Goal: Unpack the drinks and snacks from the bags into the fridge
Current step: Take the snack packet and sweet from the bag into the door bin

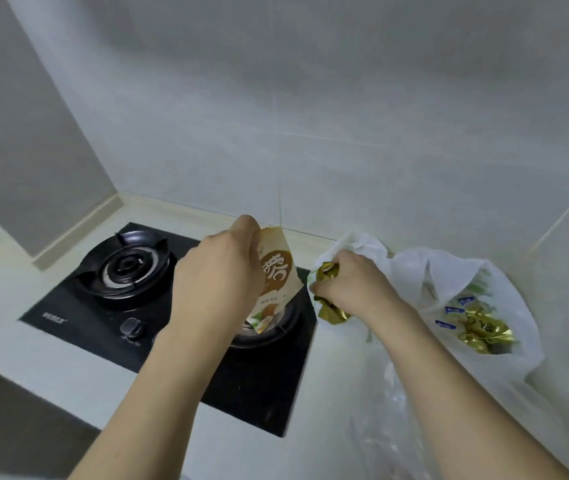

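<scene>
Now, step in hand: both hands lift snacks clear of the bags; the fridge is not in view.
Left hand (219, 271): its grip is clenched on a cream-and-brown pouch (276, 275), held by the upper edge, tilted, above the stove (158, 306).
Right hand (349, 285): its grip pinches a gold packet (328, 299) at the mouth of the near bag (356, 244); packet and bag film touch.
Far bag (449, 271): lies on the bench (16, 285) just beside the near one; more gold sweets (484, 329) and small blue packets (453, 310) show inside.
Good practice: draw the gold packet straight up and out, so the thin film does not cling and drag the bag along.
Load: both items look light and crinkly; a firm pinch on a seam should serve, and squeezing the body risks crushing the contents.
Hazard: the pouch hangs over a burner (127, 268); no flame shows, yet it is better carried off than set there.
Progress: judged early to middle, since the far bag holds several items.
</scene>
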Tool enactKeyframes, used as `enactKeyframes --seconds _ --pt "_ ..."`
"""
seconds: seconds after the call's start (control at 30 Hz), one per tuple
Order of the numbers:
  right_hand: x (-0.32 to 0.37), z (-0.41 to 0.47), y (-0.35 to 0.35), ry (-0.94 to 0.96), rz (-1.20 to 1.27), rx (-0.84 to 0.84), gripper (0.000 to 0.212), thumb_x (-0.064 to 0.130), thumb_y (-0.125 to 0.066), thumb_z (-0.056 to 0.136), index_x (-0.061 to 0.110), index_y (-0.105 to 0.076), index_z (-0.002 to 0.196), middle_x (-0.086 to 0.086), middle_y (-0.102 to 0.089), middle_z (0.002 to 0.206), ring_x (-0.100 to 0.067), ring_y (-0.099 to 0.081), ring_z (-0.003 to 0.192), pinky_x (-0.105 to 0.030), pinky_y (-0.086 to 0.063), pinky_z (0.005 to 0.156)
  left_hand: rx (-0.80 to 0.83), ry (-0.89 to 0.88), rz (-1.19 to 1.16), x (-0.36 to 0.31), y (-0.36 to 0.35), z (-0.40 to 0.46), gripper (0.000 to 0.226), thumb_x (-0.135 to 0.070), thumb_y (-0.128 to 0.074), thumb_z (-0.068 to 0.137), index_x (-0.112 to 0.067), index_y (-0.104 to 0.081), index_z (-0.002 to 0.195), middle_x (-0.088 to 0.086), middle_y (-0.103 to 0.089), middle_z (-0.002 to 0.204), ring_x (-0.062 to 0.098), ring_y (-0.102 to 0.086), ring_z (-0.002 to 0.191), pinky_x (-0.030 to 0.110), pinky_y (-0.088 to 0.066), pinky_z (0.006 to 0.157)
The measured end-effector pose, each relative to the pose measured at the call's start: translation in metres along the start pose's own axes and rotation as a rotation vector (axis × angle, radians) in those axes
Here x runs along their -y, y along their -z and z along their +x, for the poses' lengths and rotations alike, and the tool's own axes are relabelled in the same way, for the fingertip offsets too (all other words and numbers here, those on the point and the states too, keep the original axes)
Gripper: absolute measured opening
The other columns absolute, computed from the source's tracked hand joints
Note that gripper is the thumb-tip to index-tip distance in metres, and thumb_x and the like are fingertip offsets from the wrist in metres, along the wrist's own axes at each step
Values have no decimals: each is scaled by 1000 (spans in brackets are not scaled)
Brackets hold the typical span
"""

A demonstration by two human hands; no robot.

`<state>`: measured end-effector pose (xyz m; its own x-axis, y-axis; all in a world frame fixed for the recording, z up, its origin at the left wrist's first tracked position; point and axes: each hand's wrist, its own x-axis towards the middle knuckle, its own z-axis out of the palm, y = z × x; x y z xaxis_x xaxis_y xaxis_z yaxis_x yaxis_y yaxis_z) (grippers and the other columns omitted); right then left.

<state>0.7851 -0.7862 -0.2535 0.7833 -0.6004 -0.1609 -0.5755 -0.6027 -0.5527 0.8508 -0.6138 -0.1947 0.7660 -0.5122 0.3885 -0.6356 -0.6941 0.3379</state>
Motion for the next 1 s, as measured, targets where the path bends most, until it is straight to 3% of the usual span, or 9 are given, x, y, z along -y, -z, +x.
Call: enactKeyframes --seconds 0.13,0.4,0.57,0.63,0.8,0.9,1.0 --pt "43 -5 -20 83 -12 25 36 41 -68 77 15 -53 97 -2 -57 94 -20 -58 82 -30 -44 58 -46 89 45 35 25 -14 16 -22 -37 100 -18 -52 97 5 -57 67 35 -53 64 39 -45 56" --pt "136 -27 -70 227 -84 111 38 42 -69 80 15 -51 99 -1 -53 96 -19 -55 82 -29 -40 54 -124 265 115 113 84 -43 17 -22 -38 101 -19 -55 104 1 -60 72 31 -55 66 40 -50 58" --pt "193 -42 -107 336 -84 156 39 41 -70 76 17 -54 102 -2 -58 103 -20 -59 84 -33 -53 69 -156 374 128 160 116 -68 16 -25 -39 102 -23 -52 111 -1 -63 85 27 -58 70 39 -54 63" --pt "212 -50 -122 371 -102 179 39 41 -71 76 16 -53 101 -3 -57 99 -20 -58 84 -31 -47 61 -169 405 135 178 127 -79 16 -27 -38 103 -23 -52 110 1 -66 89 27 -60 70 40 -55 63" --pt "255 -67 -154 466 -92 238 43 41 -72 75 17 -53 105 -4 -57 101 -20 -59 84 -28 -41 55 -169 493 183 210 155 -104 17 -30 -37 103 -23 -52 109 -5 -56 86 21 -52 68 28 -39 52" --pt "277 -78 -168 525 -119 276 41 39 -71 78 15 -53 107 0 -53 97 -17 -55 81 -25 -38 53 -190 565 201 224 168 -119 20 -31 -36 103 -23 -52 111 0 -64 92 26 -59 74 37 -52 63" --pt "296 -88 -183 584 -120 336 39 38 -71 78 14 -53 102 -2 -54 97 -18 -55 80 -27 -37 54 -228 645 226 233 180 -135 18 -30 -38 102 -23 -52 111 1 -66 93 28 -61 75 41 -55 67"
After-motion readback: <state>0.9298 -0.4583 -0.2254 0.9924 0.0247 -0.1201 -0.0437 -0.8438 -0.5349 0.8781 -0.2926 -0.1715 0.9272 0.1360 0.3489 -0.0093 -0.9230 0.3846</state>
